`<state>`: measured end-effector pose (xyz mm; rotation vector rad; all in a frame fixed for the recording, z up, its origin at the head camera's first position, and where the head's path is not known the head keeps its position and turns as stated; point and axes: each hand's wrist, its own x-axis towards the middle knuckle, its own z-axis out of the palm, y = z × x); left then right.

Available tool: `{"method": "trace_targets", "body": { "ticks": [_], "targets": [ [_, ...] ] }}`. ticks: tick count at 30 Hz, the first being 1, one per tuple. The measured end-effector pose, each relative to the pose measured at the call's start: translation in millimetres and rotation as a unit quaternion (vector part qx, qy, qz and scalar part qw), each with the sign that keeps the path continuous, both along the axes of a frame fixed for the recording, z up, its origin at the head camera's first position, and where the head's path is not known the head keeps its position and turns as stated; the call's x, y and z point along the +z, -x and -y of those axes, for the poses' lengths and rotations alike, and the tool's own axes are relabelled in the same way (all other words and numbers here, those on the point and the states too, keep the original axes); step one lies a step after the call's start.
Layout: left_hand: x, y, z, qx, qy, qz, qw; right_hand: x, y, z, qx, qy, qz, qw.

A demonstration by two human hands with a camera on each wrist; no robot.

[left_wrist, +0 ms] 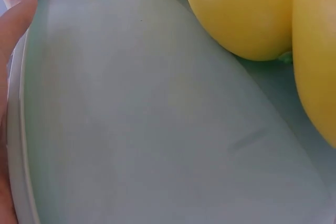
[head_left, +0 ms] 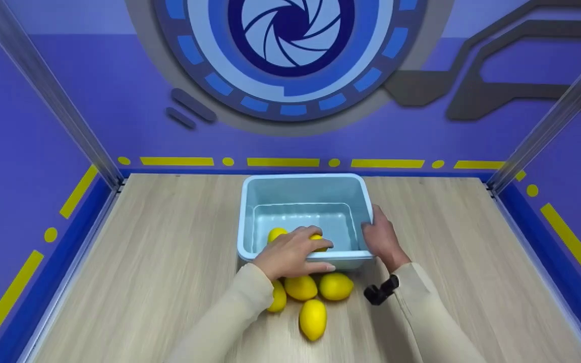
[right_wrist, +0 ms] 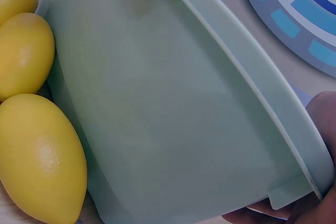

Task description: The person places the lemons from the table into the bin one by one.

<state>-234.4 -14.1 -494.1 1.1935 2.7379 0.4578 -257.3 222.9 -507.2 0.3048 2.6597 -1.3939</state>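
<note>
A pale blue plastic bin [head_left: 295, 179] is at the back middle of the table, in both hands. My left hand [head_left: 293, 252] grips its front rim, thumb outside against the front wall [right_wrist: 157, 103] and fingers reaching inside. Under those fingers shows a yellow lemon [head_left: 319, 244], and another lemon [head_left: 276, 233] lies left of it in the bin. My right hand [head_left: 384, 236] holds the right rim, its thumb over the edge; the other fingers are mostly hidden behind the side wall. Several lemons lie outside, close before the bin, among them the nearest lemon [head_left: 313, 320] and a right-hand lemon [head_left: 336, 286].
The wood-grain table [head_left: 169, 242] spreads to both sides of the bin. Blue-purple panels [head_left: 94, 101] with yellow markings and metal corner posts [head_left: 48, 91] enclose it at the back and sides. A black device [head_left: 381, 291] sits at the right wrist.
</note>
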Motion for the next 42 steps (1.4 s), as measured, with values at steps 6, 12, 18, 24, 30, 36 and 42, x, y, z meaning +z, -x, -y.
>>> {"method": "trace_targets", "body": {
  "ticks": [6,12,18,24,30,36,42],
  "targets": [
    [0.1,-0.4,-0.8,0.004,0.010,0.003,0.9999,0.8,1.0,0.7,-0.002,0.001,0.011,0.9999],
    [0.3,-0.6,-1.5,0.001,0.026,0.006,0.9996,1.5,0.9,0.3,-0.005,0.001,0.021,0.9998],
    [1.0,-1.1,-2.3,0.005,0.045,0.015,0.9989,2.2,1.2,0.8,-0.004,0.000,0.024,0.9997],
    [1.4,-0.4,-3.0,0.010,0.062,0.029,0.9976,1.1,0.7,0.6,-0.008,-0.004,0.018,0.9998],
    [1.7,0.7,-3.1,0.007,0.061,0.040,0.9973,1.0,-1.5,0.7,-0.005,-0.002,0.001,1.0000],
    [2.0,1.1,-3.0,0.003,0.062,0.043,0.9972,1.3,-1.6,1.2,-0.007,-0.001,0.005,1.0000],
    [2.4,1.5,-2.6,0.003,0.058,0.048,0.9972,1.9,-1.6,1.3,-0.007,-0.002,0.010,0.9999]
  ]
}}
